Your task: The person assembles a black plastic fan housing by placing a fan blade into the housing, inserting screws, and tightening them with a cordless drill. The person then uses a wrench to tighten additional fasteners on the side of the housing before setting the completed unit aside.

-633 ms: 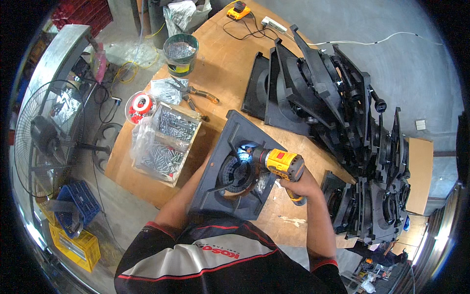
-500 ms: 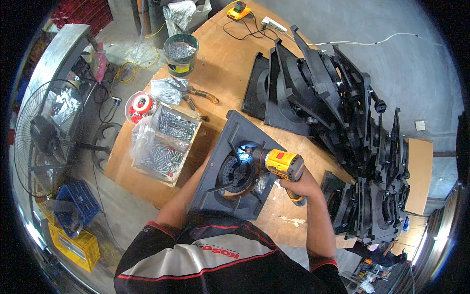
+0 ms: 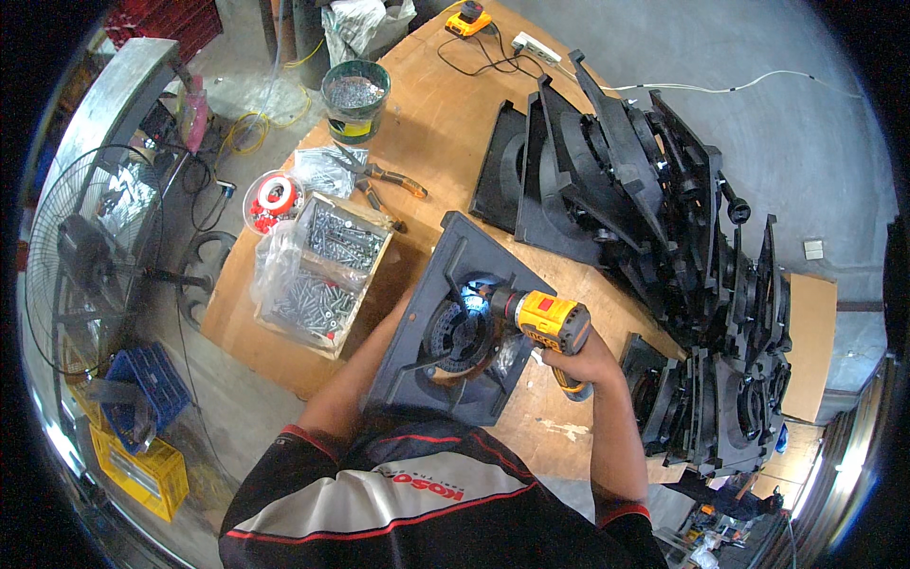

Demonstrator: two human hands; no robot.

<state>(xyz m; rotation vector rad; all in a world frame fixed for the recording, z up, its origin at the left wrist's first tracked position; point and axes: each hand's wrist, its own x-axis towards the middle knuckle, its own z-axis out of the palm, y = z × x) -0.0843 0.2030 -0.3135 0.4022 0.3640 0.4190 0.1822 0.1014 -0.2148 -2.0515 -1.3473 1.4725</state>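
Observation:
My right hand (image 3: pixel 581 357) is wrapped round the grip of a yellow-and-black cordless drill (image 3: pixel 552 321). The drill's nose points left into a square black plastic panel (image 3: pixel 398 384) with a round opening and a ribbed centre. Its lamp throws a bright bluish spot near the edge of that opening. The panel is held tilted in front of my body, over the near edge of the wooden table. My left forearm (image 3: pixel 338 384) runs up behind the panel, which hides my left hand and its fingers.
A wooden box (image 3: pixel 365 313) of screws, a tub (image 3: pixel 254 220) with a red-and-white tape roll, pliers (image 3: pixel 398 180) and a bucket (image 3: pixel 377 133) of small parts stand on the table (image 3: pixel 445 114). Stacked black panels (image 3: pixel 569 180) fill the right. A fan (image 3: pixel 85 247) is at left.
The view has shifted very slightly. Drill, panel and both arms keep nearly the same positions.

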